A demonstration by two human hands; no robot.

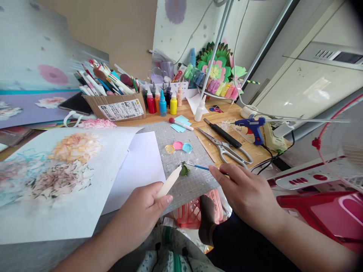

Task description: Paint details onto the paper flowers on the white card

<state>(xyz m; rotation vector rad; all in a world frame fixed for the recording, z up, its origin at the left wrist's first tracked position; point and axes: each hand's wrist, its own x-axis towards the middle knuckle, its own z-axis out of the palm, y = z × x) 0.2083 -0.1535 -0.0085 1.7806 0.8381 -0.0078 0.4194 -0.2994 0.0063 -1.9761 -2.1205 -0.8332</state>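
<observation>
My left hand (147, 202) pinches a flat cream strip, apparently folded paper (169, 184), between thumb and fingers. The strip's pointed end reaches up to a dark green paint patch (185, 170). In my right hand (241, 190) is a thin paintbrush with a blue handle (202, 167), held like a pen. Its tip meets or nearly meets the strip's point, just over the green paint; whether they touch I cannot tell. Yellow paint (169, 149), pink paint (178, 145) and blue paint (187, 147) lie in small blobs above, on the grey cutting mat (159, 132).
White sheets with painted flowers (61, 181) cover the left side. Scissors (227, 147), a black cutter (222, 133) and a blue glue gun (252, 127) lie at right. Behind stand several paint bottles (162, 104) and a cardboard box of pens (116, 105).
</observation>
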